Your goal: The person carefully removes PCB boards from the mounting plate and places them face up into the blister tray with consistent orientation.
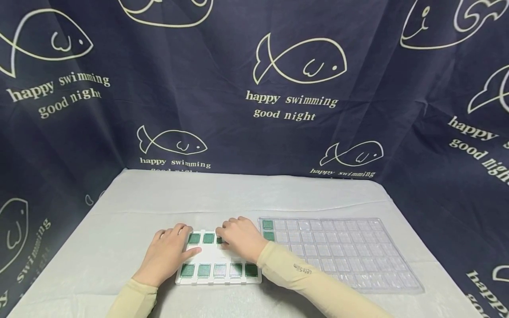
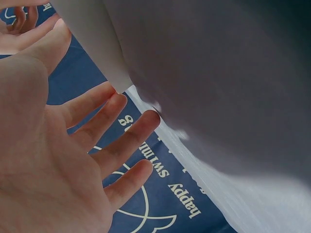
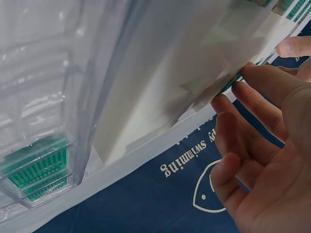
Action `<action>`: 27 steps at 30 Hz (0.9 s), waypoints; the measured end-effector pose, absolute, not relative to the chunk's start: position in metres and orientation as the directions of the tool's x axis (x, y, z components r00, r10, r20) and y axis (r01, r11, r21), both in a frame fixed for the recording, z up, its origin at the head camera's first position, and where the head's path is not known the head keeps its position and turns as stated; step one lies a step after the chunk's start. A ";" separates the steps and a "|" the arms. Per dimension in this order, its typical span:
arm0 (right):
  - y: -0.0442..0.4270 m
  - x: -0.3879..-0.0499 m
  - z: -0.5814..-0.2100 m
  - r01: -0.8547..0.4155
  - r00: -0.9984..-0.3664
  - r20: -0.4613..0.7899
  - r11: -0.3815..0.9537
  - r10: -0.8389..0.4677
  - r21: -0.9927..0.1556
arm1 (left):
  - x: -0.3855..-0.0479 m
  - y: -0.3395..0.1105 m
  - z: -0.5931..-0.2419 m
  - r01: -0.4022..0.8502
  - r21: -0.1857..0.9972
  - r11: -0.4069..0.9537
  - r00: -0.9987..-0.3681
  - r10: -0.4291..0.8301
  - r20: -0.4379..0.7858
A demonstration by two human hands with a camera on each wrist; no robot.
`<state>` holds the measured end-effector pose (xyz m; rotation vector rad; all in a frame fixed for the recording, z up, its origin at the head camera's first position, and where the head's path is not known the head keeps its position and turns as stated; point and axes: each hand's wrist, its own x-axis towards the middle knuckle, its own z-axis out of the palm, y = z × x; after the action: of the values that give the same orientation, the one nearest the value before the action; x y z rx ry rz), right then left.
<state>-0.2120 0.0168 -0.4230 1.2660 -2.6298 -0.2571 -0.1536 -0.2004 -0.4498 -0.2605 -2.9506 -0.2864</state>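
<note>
A white holder [image 1: 210, 255] lies on the table with two rows of small green circuit boards [image 1: 220, 270]. My left hand [image 1: 165, 251] rests at the holder's left side, its thumb over the top; in the left wrist view its fingers [image 2: 129, 138] are nearly straight and touch the edge. Over the far row, my right hand [image 1: 243, 238] pinches a green circuit board [image 3: 230, 83] between thumb and forefinger, its other fingers loosely bent. Whether that board is still seated in its slot is hidden by the hand.
To the right lies a clear plastic tray [image 1: 334, 251] with many compartments. Two green boards [image 1: 268, 225] show in its leftmost column. The right forearm passes over the tray's near left part. A dark blue fish-print curtain [image 1: 222, 79] surrounds the white-covered table [image 1: 238, 194].
</note>
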 end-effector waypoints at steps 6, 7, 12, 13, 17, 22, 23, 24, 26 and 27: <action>0.018 -0.212 -0.421 -0.750 -0.608 0.125 0.618 -0.784 0.236 | -0.153 -0.200 -0.447 0.191 0.174 0.966 -0.970 0.159 0.182; 0.018 -0.213 -0.421 -0.749 -0.607 0.128 0.619 -0.784 0.236 | -0.153 -0.199 -0.447 0.193 0.173 0.966 -0.970 0.160 0.184; 0.020 -0.213 -0.422 -0.753 -0.598 0.146 0.615 -0.788 0.236 | -0.153 -0.198 -0.447 0.196 0.176 0.965 -0.969 0.163 0.187; 0.021 -0.213 -0.422 -0.753 -0.597 0.149 0.614 -0.788 0.236 | -0.153 -0.198 -0.447 0.198 0.177 0.964 -0.968 0.164 0.187; 0.023 -0.214 -0.420 -0.753 -0.594 0.164 0.616 -0.788 0.233 | -0.153 -0.198 -0.447 0.196 0.176 0.965 -0.968 0.163 0.189; 0.027 -0.214 -0.417 -0.753 -0.597 0.173 0.622 -0.783 0.217 | -0.153 -0.199 -0.448 0.192 0.168 0.967 -0.969 0.160 0.188; 0.028 -0.214 -0.416 -0.754 -0.597 0.176 0.622 -0.783 0.211 | -0.153 -0.199 -0.448 0.191 0.168 0.967 -0.970 0.159 0.186; 0.029 -0.214 -0.416 -0.755 -0.597 0.177 0.623 -0.782 0.206 | -0.153 -0.199 -0.448 0.192 0.169 0.967 -0.970 0.160 0.184; 0.031 -0.214 -0.415 -0.756 -0.597 0.181 0.624 -0.781 0.197 | -0.152 -0.200 -0.448 0.191 0.171 0.967 -0.971 0.159 0.181; 0.031 -0.214 -0.415 -0.755 -0.598 0.182 0.625 -0.780 0.196 | -0.152 -0.200 -0.447 0.190 0.174 0.966 -0.971 0.159 0.179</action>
<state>-0.2137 0.0313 -0.4146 1.2528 -2.5998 -0.1438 -0.1521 -0.1997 -0.4474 -0.2638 -2.9514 -0.2850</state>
